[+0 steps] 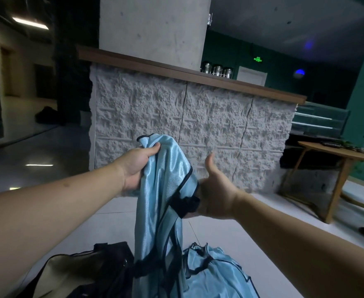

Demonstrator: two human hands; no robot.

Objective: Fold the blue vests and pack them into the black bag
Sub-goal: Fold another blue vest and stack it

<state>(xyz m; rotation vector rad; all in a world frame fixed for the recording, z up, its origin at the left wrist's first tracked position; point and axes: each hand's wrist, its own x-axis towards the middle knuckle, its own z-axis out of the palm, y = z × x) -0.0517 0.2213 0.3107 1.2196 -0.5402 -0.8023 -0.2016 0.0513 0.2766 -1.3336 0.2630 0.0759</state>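
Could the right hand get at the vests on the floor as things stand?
Probably not yet: the right hand is up at the raised vest, its fingers hidden behind it. The floor vests lie uncovered below.

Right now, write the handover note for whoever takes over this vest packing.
Left hand grips the top of a raised blue vest.
Right hand is at the vest's dark-trimmed edge, thumb up; its fingers are hidden, so grip unclear.
More blue vests lie unfolded on the floor beside the black bag.
Done: nothing visibly folded or packed.
Left: fold the raised vest, then the rest, and bag them.
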